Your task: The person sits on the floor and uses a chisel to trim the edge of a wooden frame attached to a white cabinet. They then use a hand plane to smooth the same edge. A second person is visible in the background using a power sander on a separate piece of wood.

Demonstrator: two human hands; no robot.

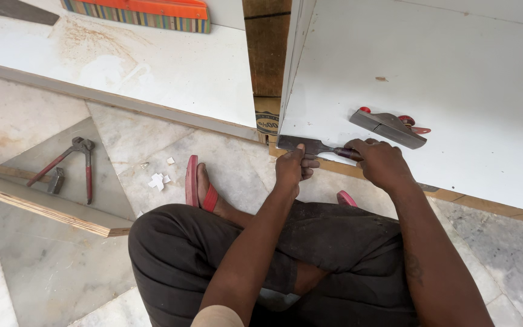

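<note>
The person's right hand (381, 161) was wrapped around the dark handle of a chisel (315, 147), while the left hand (292, 168) pinched its flat steel blade between thumb and fingers — the blade lay along the lower edge of a white laminated board (455, 72). A small hand plane (390, 127) rested on that board just beyond the right hand, and red-handled pincers (74, 160) lay well apart on the marble floor (49, 266).

Bare white panel (455, 54) beyond the hand plane (388, 127), pincers (71, 163) well apart on marble floor (43, 272)
</note>
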